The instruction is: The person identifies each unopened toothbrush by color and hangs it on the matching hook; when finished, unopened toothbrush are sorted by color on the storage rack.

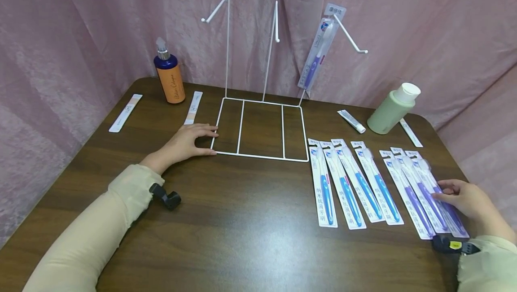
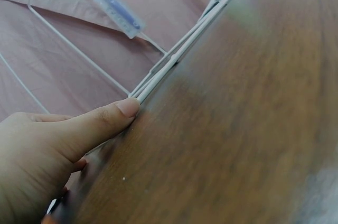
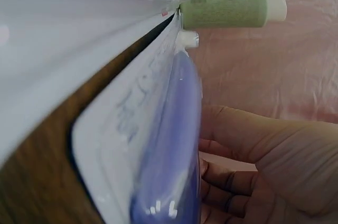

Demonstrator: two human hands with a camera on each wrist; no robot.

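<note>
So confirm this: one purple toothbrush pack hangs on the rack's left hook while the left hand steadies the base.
Wrong hook. In the head view the purple toothbrush pack hangs on the right hook of the white wire rack; the left hook is bare. The left hand does rest against the base's left corner.

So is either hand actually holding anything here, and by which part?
Left hand steadies the white wire display rack at its front-left base corner. Right hand touches the lower end of a purple packaged toothbrush; no clear grip.
</note>
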